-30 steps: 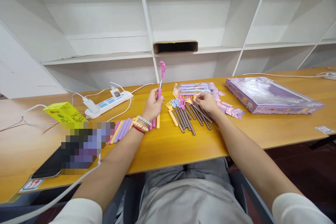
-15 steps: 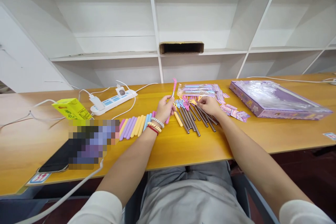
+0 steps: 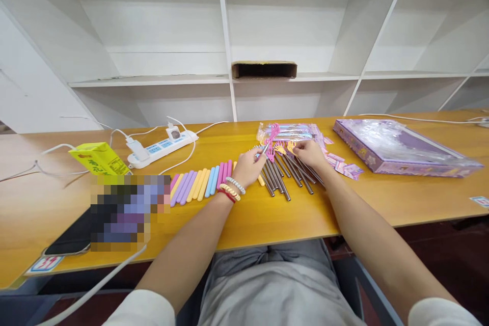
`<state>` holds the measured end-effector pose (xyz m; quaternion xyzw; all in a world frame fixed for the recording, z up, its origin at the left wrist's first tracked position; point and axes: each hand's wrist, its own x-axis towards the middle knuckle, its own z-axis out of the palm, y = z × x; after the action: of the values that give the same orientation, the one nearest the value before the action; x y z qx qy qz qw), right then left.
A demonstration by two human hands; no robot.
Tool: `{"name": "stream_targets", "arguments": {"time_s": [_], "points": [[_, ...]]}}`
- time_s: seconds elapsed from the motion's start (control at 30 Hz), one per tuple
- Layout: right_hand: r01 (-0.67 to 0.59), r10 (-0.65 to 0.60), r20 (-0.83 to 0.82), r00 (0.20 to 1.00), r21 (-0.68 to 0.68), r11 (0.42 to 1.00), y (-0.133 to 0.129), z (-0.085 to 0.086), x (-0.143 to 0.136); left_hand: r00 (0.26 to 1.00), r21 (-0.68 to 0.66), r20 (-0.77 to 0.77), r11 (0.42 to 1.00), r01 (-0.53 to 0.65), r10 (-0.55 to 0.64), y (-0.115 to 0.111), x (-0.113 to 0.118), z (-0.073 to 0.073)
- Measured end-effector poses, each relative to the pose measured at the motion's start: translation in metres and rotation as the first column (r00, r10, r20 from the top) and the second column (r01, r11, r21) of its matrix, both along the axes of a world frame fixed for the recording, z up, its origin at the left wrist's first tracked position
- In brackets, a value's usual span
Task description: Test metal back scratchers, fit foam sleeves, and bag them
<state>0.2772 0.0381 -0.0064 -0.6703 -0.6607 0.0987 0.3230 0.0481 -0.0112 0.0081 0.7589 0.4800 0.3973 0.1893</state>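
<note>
My left hand (image 3: 250,167) is closed around a back scratcher with a pink hand-shaped head (image 3: 273,133). That head points up and away, over the pile. My right hand (image 3: 310,154) pinches at a yellow back scratcher head (image 3: 291,146) on the pile's right side; its fingertips partly hide it. Between and below the hands lie several metal rods (image 3: 280,181) with pink, blue and yellow claw heads at their far ends. Left of my left hand, coloured handles (image 3: 195,184) in purple, yellow, blue and pink are lined up in a row.
Behind the pile is a clear-wrapped packet (image 3: 290,131), with small printed cards (image 3: 346,168) to its right. A purple box (image 3: 405,147) holding clear plastic stands at right. On the left are a power strip (image 3: 164,148), a yellow carton (image 3: 100,159) and a dark phone-like device (image 3: 71,232).
My left hand has moved right, and the pink back scratcher head has swung from upright to lean over the pile. My right hand stays at the yellow head.
</note>
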Motion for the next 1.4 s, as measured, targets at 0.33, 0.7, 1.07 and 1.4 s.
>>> {"name": "stream_targets", "arguments": {"time_s": [0.33, 0.7, 1.07, 1.4], "points": [[0.088, -0.087, -0.061, 0.994, 0.018, 0.996, 0.0, 0.001, 0.003, 0.902, 0.098, -0.425, 0.995, -0.035, 0.074, -0.005, 0.002, -0.001], [0.294, -0.294, -0.156, 0.943, -0.026, 0.955, 0.008, -0.002, 0.019, 0.878, 0.069, -0.478, 0.998, 0.004, 0.03, 0.001, -0.001, -0.003], [0.17, -0.144, 0.136, 0.98, -0.204, 0.964, 0.011, -0.01, 0.01, 0.782, 0.129, -0.615, 0.991, -0.027, 0.101, -0.002, 0.003, -0.006], [0.25, -0.253, -0.11, 0.961, -0.044, 0.967, 0.008, 0.0, 0.018, 0.796, 0.112, -0.593, 0.991, -0.068, 0.121, -0.001, 0.003, -0.005]]}}
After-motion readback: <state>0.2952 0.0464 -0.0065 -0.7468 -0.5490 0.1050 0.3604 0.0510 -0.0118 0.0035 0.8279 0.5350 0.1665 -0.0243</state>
